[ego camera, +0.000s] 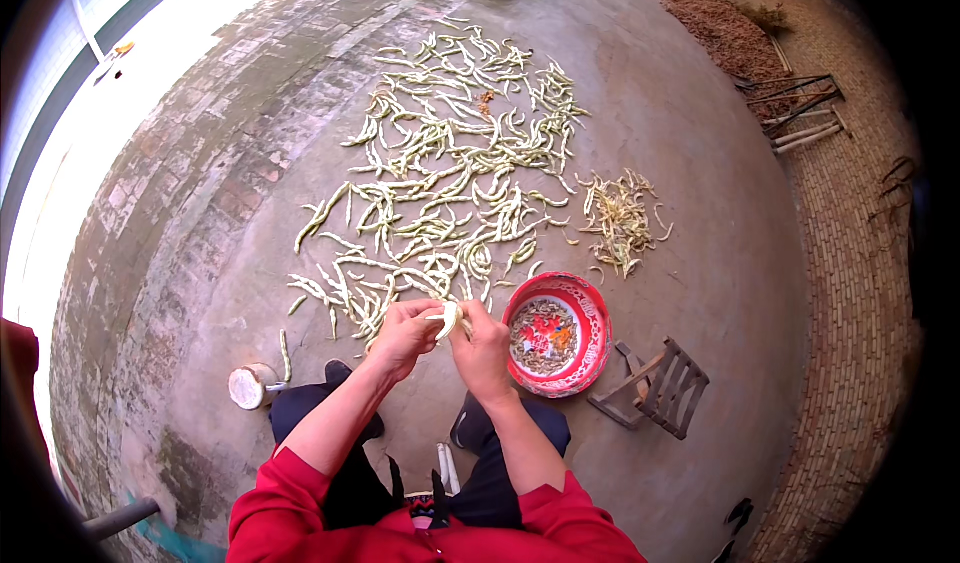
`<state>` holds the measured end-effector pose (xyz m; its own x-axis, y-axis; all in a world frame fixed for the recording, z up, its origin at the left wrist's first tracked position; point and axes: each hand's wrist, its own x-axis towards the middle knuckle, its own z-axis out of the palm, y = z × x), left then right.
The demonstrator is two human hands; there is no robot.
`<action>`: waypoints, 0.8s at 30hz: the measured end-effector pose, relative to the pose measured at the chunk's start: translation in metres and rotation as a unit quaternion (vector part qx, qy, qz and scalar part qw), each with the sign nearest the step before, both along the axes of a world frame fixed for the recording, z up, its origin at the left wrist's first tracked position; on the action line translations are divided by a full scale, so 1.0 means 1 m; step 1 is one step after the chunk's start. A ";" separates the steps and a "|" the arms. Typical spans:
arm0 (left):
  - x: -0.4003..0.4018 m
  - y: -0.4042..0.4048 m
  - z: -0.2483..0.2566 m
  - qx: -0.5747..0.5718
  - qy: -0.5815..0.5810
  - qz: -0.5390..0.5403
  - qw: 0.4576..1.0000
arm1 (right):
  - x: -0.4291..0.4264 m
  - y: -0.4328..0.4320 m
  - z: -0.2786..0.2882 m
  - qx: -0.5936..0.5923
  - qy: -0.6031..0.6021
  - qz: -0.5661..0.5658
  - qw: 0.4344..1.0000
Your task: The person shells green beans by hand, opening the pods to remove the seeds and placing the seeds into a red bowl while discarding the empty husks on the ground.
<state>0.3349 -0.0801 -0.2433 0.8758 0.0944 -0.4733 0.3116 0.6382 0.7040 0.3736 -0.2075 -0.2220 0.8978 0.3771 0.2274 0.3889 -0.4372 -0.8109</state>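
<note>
A pale bean pod (449,321) is held between my two hands, in front of my knees. My left hand (405,338) pinches one side of it, and the fingers of my right hand (481,349) grip the other. Whether the pod is split I cannot tell. Beyond my hands many green-white bean pods (442,222) lie spread over the concrete floor. Just right of my right hand stands a red enamel basin (596,338) with a patterned rim. Loose shelled beans (544,338) cover part of its bottom.
A heap of dry, yellowish empty pods (622,218) lies beyond the basin. To the basin's right is a small wooden folding stool (660,390). A white enamel mug (251,387) lies at the left, beside a single pod (285,354). Brick paving (847,278) borders the concrete.
</note>
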 end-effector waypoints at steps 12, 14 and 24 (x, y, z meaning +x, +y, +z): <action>0.001 0.001 0.002 0.003 -0.043 -0.028 0.999 | 0.006 -0.004 0.000 0.077 0.125 -0.019 0.989; 0.001 0.002 0.005 0.015 -0.042 -0.039 0.998 | 0.006 -0.004 0.005 0.065 0.128 -0.023 0.989; 0.001 -0.002 0.013 0.019 -0.020 -0.063 0.998 | 0.005 -0.002 0.005 0.065 0.082 -0.009 0.994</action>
